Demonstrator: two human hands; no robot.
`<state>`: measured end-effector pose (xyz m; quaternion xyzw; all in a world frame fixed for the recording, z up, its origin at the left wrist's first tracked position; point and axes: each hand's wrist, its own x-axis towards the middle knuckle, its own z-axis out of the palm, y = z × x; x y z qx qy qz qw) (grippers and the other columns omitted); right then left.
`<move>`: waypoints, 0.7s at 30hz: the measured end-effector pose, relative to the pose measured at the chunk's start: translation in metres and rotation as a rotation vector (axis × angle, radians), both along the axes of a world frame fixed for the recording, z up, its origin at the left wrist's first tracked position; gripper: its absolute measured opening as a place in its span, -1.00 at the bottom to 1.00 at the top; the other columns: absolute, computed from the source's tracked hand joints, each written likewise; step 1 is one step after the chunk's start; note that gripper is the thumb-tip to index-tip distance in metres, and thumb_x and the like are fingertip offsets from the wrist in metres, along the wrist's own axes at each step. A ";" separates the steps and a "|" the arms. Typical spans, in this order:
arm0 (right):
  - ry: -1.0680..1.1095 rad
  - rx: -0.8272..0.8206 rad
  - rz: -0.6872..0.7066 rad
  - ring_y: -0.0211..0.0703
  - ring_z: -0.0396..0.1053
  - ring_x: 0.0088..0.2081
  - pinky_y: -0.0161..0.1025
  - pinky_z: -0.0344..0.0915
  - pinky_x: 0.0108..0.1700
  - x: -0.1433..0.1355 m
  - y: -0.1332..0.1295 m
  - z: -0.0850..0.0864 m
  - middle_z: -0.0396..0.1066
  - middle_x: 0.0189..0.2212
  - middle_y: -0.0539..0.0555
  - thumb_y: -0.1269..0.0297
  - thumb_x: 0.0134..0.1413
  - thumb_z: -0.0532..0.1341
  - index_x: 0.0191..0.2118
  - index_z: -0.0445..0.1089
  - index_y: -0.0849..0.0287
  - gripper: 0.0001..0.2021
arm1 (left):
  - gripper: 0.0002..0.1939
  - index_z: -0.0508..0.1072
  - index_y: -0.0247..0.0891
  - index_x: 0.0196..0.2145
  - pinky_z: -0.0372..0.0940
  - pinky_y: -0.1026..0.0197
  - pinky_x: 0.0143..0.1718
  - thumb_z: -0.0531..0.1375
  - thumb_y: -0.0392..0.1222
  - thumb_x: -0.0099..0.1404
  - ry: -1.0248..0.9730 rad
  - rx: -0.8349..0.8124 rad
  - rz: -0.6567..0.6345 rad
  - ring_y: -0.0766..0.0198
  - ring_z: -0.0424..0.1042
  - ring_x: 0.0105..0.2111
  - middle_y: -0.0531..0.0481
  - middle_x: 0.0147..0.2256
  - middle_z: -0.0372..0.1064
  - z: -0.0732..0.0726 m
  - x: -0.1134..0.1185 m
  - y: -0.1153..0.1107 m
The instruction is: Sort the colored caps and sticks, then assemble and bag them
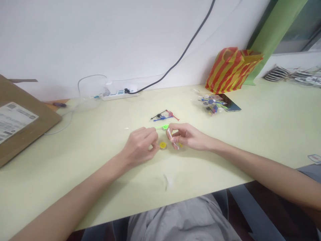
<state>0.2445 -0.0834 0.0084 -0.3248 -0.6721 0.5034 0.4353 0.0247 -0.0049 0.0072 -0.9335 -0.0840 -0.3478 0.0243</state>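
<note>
I have a slim white piece (170, 133) pinched between the thumb and fingers of my right hand (187, 136), near the middle of the pale worktop (263, 127). My left hand (140, 144) is opposite, its fingers curled in and their tips close together; I cannot tell whether they grip anything. Between my hands a yellow round piece (163, 145) sits on the worktop, just beside my left fingertips. A bit of yellow (181, 145) shows under my right hand. A green piece (165, 127) lies just behind, towards the back edge, partly hidden by my hands. Farther back is a little group of black, blue and red pieces (163, 116).

Towards the front edge, a clear plastic scrap (170, 180) lies on my side of the hands. Right of the middle, near the back edge, clear bags of coloured pieces (212, 104) lie against a dark flat device (230, 102), with a red-and-yellow striped bag (232, 70) upright behind them. A cardboard box (25, 120) takes up the left end. Along the back edge lies a white power strip (120, 95), from which a black cable (180, 59) rises across the wall. A small card (314, 158) lies at the front edge, far right.
</note>
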 end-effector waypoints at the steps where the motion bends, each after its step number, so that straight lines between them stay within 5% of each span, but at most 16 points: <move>1: -0.009 0.005 -0.034 -0.28 0.36 -0.47 -0.24 0.31 -0.33 0.002 0.000 0.002 0.27 -0.43 -0.07 0.10 0.26 0.30 -0.34 0.27 0.18 -0.71 | -0.81 0.17 -0.18 -0.44 0.09 0.25 -0.47 0.08 -0.45 0.17 -0.011 -0.031 0.035 0.34 0.17 -0.55 0.12 -0.53 0.22 0.000 -0.003 0.005; 5: 0.002 0.040 -0.183 -0.29 0.38 -0.48 -0.22 0.34 -0.30 0.007 0.002 0.006 0.29 -0.41 -0.06 0.05 0.24 0.30 -0.34 0.26 0.16 -0.68 | -0.85 0.20 -0.19 -0.42 0.12 0.29 -0.45 0.08 -0.41 0.21 -0.013 -0.158 0.159 0.37 0.18 -0.55 0.14 -0.52 0.20 -0.002 -0.010 0.020; 11: -0.011 0.000 -0.254 -0.28 0.38 -0.47 -0.34 0.23 -0.48 0.005 0.003 0.001 0.32 -0.43 -0.04 0.02 0.23 0.31 -0.29 0.27 0.16 -0.68 | -0.83 0.21 -0.20 -0.43 0.12 0.28 -0.46 0.06 -0.42 0.26 0.048 -0.109 0.110 0.37 0.23 -0.55 0.15 -0.53 0.24 -0.012 -0.001 0.018; 15: 0.030 0.011 -0.313 -0.26 0.42 -0.47 -0.37 0.15 -0.57 0.004 0.002 0.000 0.33 -0.43 -0.03 -0.01 0.19 0.33 -0.28 0.27 0.16 -0.65 | -0.80 0.20 -0.18 -0.45 0.12 0.23 -0.46 0.07 -0.44 0.26 0.003 -0.040 0.084 0.34 0.21 -0.56 0.12 -0.54 0.24 0.007 -0.004 0.008; 19: 0.047 0.036 -0.352 -0.25 0.46 -0.43 -0.38 0.14 -0.60 0.006 0.003 0.000 0.32 -0.37 -0.01 -0.05 0.16 0.34 -0.28 0.28 0.17 -0.62 | -0.77 0.20 -0.15 -0.47 0.09 0.13 -0.51 0.09 -0.44 0.24 0.042 0.017 -0.141 0.29 0.22 -0.56 0.09 -0.54 0.28 0.031 -0.006 -0.034; 21: 0.043 0.039 -0.362 -0.26 0.45 -0.43 -0.39 0.15 -0.60 0.006 0.005 -0.001 0.33 -0.37 0.00 -0.05 0.18 0.33 -0.28 0.29 0.17 -0.63 | -0.78 0.23 -0.14 -0.49 0.07 0.07 -0.56 0.10 -0.35 0.28 0.202 0.044 -0.369 0.25 0.21 -0.57 0.05 -0.54 0.31 0.026 -0.005 -0.071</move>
